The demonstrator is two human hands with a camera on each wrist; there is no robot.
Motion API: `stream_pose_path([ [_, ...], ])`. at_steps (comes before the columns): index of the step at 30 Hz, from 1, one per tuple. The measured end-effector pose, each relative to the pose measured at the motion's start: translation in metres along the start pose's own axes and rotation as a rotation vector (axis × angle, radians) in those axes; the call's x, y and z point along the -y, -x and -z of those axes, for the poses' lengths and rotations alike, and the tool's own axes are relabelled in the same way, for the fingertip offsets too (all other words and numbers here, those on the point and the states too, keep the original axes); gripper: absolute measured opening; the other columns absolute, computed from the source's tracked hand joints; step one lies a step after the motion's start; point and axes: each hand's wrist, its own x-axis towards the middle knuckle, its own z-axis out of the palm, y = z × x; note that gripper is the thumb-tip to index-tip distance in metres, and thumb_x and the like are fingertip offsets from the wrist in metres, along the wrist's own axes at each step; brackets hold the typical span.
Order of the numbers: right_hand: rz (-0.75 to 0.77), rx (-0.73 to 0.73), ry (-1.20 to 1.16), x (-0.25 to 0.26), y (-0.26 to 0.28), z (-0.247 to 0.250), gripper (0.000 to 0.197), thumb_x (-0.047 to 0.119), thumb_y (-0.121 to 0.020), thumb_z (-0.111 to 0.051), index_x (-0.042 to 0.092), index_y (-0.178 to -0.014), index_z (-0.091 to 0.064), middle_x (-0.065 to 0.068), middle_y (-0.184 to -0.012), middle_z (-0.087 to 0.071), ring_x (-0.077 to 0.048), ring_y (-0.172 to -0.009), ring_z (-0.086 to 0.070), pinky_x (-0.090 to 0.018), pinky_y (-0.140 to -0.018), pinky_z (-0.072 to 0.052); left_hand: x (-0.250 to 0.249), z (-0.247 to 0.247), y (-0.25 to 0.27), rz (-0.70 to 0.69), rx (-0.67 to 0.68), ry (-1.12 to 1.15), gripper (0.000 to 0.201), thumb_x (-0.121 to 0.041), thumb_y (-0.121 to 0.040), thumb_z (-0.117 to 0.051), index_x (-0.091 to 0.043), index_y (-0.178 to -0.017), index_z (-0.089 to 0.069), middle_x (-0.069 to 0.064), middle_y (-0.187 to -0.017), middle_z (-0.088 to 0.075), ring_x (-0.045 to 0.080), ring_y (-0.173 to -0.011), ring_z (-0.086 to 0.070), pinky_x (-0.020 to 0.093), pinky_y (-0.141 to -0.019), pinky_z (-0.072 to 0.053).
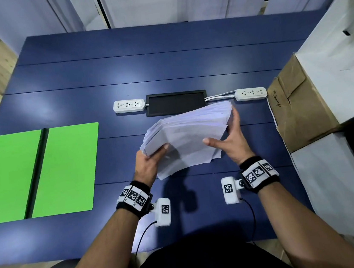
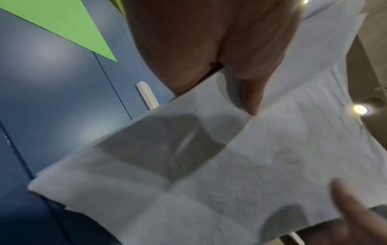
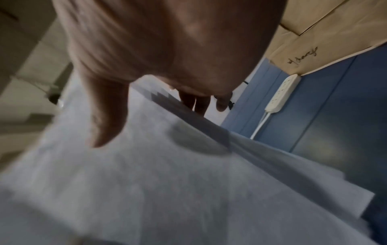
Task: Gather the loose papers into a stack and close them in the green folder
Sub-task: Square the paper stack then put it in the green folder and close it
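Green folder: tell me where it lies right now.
In the head view the green folder lies open and flat on the table's left side, left of the paper stack both hands hold.

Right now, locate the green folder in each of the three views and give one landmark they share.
Head: green folder lies open at left on the blue table.
Left wrist: a green corner of it shows top left.
Right wrist: not in view.
Shared landmark: the paper stack, held by both hands, lower centre in the left wrist view and filling the lower right wrist view.
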Motion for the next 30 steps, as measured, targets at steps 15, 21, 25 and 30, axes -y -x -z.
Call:
stream_pose_path([
  [15, -0.106, -0.090, -0.062, -0.021, 0.003, -0.023, 0.088, -0.001, -0.077, -0.082, 0.025, -0.149, -0.038, 0.007, -0.122, -0.064, -0.004, -0.108, -0.062, -0.021, -0.096, -0.049, -0.009, 0.008, -0.005, 0.044, 0.015, 0.007, 0.031, 0.007, -0.084, -0.076, 0.002, -0.114, -0.071, 0.006, -0.104, -0.080, 0.020, -0.092, -0.076, 0.031, -0.081, -0.059],
  [21, -0.047, -0.072, -0.077, -0.005, -0.004, -0.026, 0.083, 0.011, -0.072, -0.085, 0.017, -0.144, -0.046, -0.010, -0.135, -0.064, -0.030, -0.127, -0.060, -0.051, -0.109, -0.046, -0.018, 0.002, -0.005, 0.020, 0.014, 0.013, 0.042, -0.002, -0.076, -0.083, -0.009, -0.116, -0.071, 0.003, -0.107, -0.079, 0.022, -0.098, -0.074, 0.034, -0.083, -0.059],
  [25, -0.029, -0.084, -0.070, 0.000, -0.006, -0.025, 0.075, 0.015, -0.076, -0.082, 0.019, -0.143, -0.048, -0.008, -0.132, -0.066, -0.031, -0.125, -0.061, -0.049, -0.111, -0.045, -0.034, -0.004, 0.000, -0.051, -0.032, 0.060, 0.024, -0.010, -0.088, -0.076, -0.007, -0.112, -0.074, -0.003, -0.102, -0.079, 0.014, -0.094, -0.074, 0.027, -0.084, -0.056],
  [30, -0.043, -0.114, -0.070, 0.005, -0.001, -0.028, 0.058, 0.014, -0.081, -0.079, 0.009, -0.135, -0.057, -0.010, -0.123, -0.071, -0.028, -0.117, -0.067, -0.043, -0.106, -0.050, -0.059, -0.028, -0.003, -0.102, -0.271, 0.061, 0.051, -0.044, -0.098, -0.065, -0.020, -0.054, -0.053, 0.000, -0.061, -0.043, 0.020, -0.063, -0.044, 0.029, -0.070, -0.038],
])
